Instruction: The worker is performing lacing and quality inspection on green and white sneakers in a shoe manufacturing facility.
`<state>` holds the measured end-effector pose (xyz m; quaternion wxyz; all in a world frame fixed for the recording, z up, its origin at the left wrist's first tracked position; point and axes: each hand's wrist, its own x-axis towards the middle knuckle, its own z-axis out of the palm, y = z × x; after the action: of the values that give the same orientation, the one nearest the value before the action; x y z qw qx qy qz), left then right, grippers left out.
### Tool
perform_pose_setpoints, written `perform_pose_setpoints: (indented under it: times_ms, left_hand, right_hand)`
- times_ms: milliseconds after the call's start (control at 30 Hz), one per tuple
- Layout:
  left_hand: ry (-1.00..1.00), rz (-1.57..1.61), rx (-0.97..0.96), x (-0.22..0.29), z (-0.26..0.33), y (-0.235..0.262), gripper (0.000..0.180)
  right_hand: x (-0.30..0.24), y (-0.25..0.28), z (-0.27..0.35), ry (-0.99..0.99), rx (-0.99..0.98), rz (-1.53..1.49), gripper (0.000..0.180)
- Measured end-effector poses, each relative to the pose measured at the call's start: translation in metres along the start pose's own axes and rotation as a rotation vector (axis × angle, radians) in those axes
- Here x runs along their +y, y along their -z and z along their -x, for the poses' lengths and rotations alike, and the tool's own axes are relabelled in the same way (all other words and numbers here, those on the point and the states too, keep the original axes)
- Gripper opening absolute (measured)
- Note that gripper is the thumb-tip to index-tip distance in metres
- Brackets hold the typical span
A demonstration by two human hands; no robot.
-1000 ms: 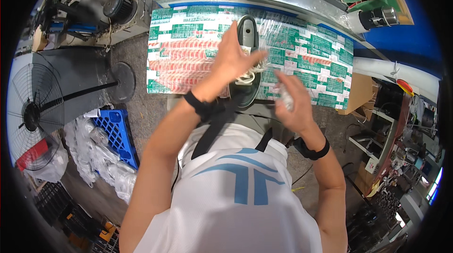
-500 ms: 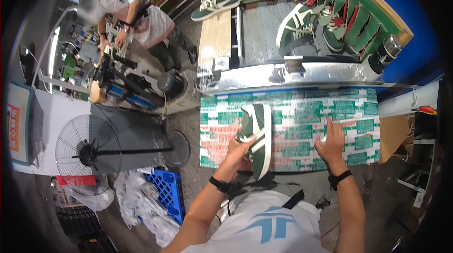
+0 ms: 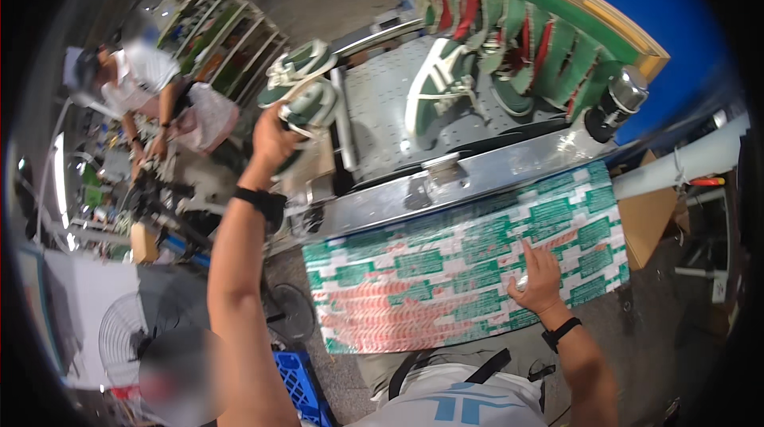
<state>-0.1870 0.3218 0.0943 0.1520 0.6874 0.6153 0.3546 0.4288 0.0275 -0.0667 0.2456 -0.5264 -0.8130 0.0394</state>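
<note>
The left hand [image 3: 273, 143] reaches far out and grips a green and white shoe [image 3: 313, 106] with its thumb and fingers. That shoe is at the left end of the long metal bench, over a tan board [image 3: 324, 158]. Right behind it is another green shoe [image 3: 301, 61] with pale laces — I can't tell if the two shoes touch.

The right hand [image 3: 539, 280] is down low, over the table [image 3: 398, 311] with the green, white and red pattern. Its thumb and fingers pinch a small shiny pale thing [image 3: 522, 282], too blurry to name. Each wrist has a black band on it.

In the middle of the bench, a white-striped shoe [image 3: 440, 86] lies tipped over on the gray metal top [image 3: 378, 101]. One more shoe [image 3: 509, 98] sits by the hanging green flaps [image 3: 561, 69], partly hidden. A black and silver round thing [image 3: 617, 105] stands near the flaps — at the bench's right end. Off to the left, another person [image 3: 151, 81] in a white top bends over some work.
</note>
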Motion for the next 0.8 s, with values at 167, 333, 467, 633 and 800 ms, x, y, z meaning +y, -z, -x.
perform_pose_setpoints:
  times_ms: [167, 333, 467, 633, 800]
  left_hand:
    - [-0.012, -0.586, 0.176, -0.046, -0.078, -0.033, 0.075]
    - [-0.109, -0.033, -0.034, 0.064, -0.051, -0.174, 0.089]
    - [0.318, 0.177, -0.322, 0.132, -0.026, -0.241, 0.077]
    - [0.444, 0.491, -0.290, 0.123, -0.031, -0.214, 0.044]
    - [0.631, 0.857, -0.162, 0.170, 0.050, -0.131, 0.054]
  right_hand:
    - [-0.001, 0.002, -0.005, -0.006, -0.022, -0.032, 0.083]
    - [0.004, 0.004, -0.006, 0.006, -0.015, -0.021, 0.083]
    - [0.001, 0.005, -0.009, 0.005, -0.002, -0.040, 0.082]
    - [0.000, 0.002, -0.004, 0.014, 0.036, -0.090, 0.083]
    - [0.003, 0.003, 0.005, -0.006, 0.011, -0.105, 0.084]
